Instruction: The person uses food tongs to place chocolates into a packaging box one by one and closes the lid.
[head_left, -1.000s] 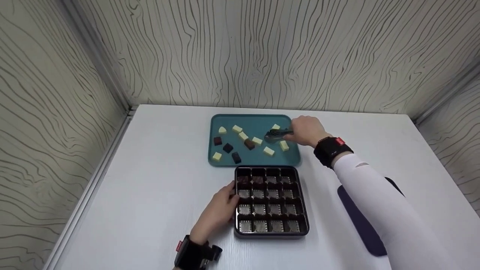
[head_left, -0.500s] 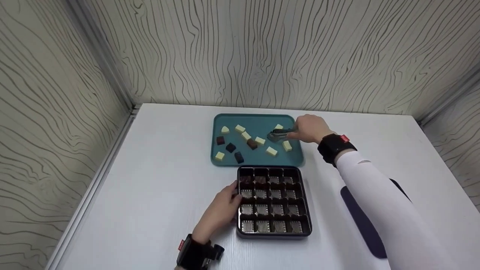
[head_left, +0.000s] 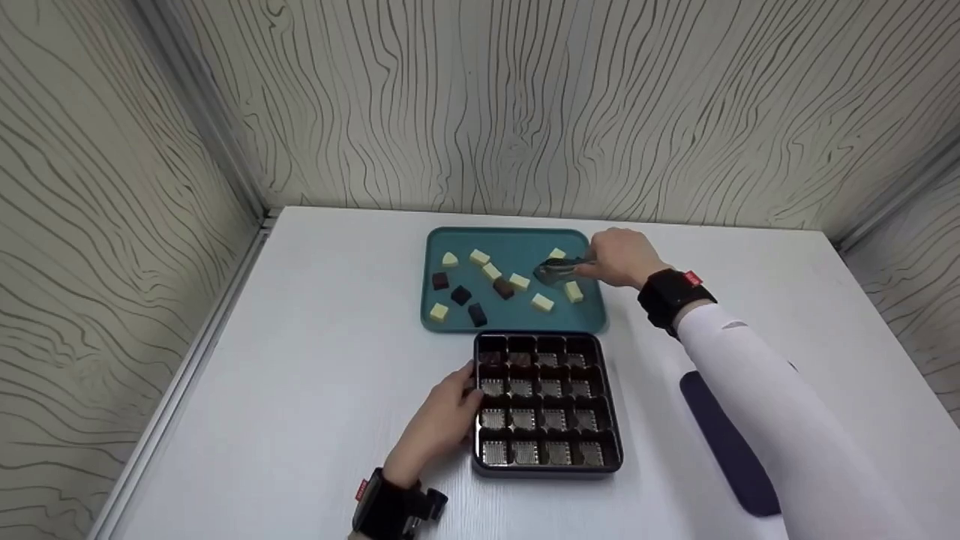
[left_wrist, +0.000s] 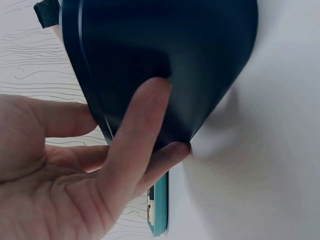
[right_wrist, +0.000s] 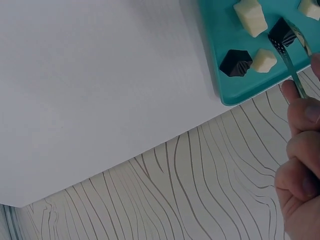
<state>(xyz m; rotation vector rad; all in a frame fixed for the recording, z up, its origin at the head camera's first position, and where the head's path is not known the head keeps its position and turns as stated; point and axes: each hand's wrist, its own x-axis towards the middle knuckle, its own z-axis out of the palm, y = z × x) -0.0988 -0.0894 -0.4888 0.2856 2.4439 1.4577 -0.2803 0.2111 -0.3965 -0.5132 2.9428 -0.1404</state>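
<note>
My right hand (head_left: 619, 256) holds small tongs (head_left: 559, 268) over the right part of the teal tray (head_left: 495, 240). In the right wrist view, the tips of the tongs (right_wrist: 290, 65) stand on both sides of a dark chocolate (right_wrist: 282, 32); firm contact is hard to tell. White chocolates (head_left: 543, 303) and dark chocolates (head_left: 478, 314) lie scattered on the tray. In front stands a black chocolate box (head_left: 550, 472) with a divided insert; two back-left compartments contain dark pieces. My left hand (head_left: 444, 412) grips the box's left side, thumb at the rim, fingers (left_wrist: 140, 125) against the outer wall.
A dark navy flat object (head_left: 731, 450) lies on the white table (head_left: 315, 360) at the right, partly covered by the right sleeve (head_left: 780, 420). Patterned walls (head_left: 510, 112) close off the back and sides. The box's back edge sits close to the tray's front edge.
The whole head view has shifted slightly. The tongs stay at nearly the same spot on the tray, with a tiny shift of the right forearm. My left hand keeps its place on the box.
</note>
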